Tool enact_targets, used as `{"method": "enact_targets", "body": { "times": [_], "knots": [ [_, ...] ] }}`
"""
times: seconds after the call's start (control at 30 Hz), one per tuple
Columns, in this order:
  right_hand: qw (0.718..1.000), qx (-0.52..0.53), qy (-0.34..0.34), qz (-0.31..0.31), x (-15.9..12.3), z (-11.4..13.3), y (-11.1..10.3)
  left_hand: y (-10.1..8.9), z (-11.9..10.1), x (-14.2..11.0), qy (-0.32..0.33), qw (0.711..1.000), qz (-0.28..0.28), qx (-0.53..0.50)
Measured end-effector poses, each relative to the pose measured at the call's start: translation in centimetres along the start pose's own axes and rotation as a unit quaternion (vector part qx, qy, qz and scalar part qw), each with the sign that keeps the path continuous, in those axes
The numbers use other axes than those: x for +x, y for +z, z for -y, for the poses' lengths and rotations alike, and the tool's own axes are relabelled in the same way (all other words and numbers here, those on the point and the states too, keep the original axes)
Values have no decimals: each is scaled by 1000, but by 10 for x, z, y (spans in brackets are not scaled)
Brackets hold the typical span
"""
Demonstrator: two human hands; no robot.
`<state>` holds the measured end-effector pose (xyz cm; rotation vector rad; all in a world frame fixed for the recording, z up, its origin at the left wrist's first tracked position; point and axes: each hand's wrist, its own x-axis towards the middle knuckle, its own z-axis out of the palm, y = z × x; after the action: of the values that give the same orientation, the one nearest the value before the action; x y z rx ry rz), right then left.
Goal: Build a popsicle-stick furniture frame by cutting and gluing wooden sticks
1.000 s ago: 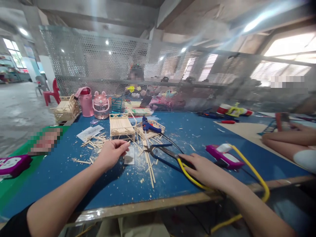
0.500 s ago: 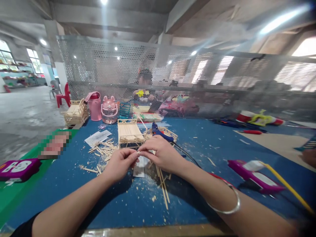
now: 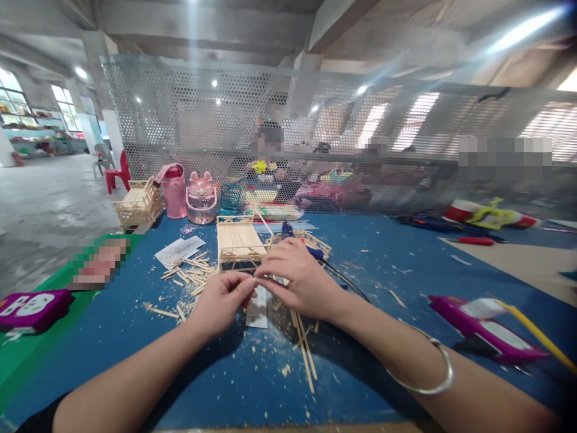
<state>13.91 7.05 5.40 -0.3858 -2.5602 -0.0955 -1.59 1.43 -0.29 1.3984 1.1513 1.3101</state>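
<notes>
Cream-coloured and tiny, the piece [image 3: 255, 281] sits pinched where left hand [image 3: 220, 302] and right hand [image 3: 298, 279] meet at the fingertips, wooden model [image 3: 238, 239] just beyond that grip, loose sticks [image 3: 195, 275] to its left, paper slip [image 3: 256, 314] below!

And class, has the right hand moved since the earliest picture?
Yes: judged against the slatted stick model, the right hand has moved left and closer to it, beside the left hand.
</notes>
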Motion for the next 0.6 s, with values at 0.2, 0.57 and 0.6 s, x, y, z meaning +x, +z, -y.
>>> {"method": "enact_targets", "body": {
  "times": [0.2,0.57,0.6],
  "knots": [
    [999,-25,22,-31,-2,-13,13,1,2,0,-18,998,-48,40],
    [979,-170,3,-110,-1,-56,25,-16,-2,9,215,893,-199,341],
    [977,-182,-9,-110,0,-56,26,-19,-5,14,220,886,-202,356]
  ]
}}
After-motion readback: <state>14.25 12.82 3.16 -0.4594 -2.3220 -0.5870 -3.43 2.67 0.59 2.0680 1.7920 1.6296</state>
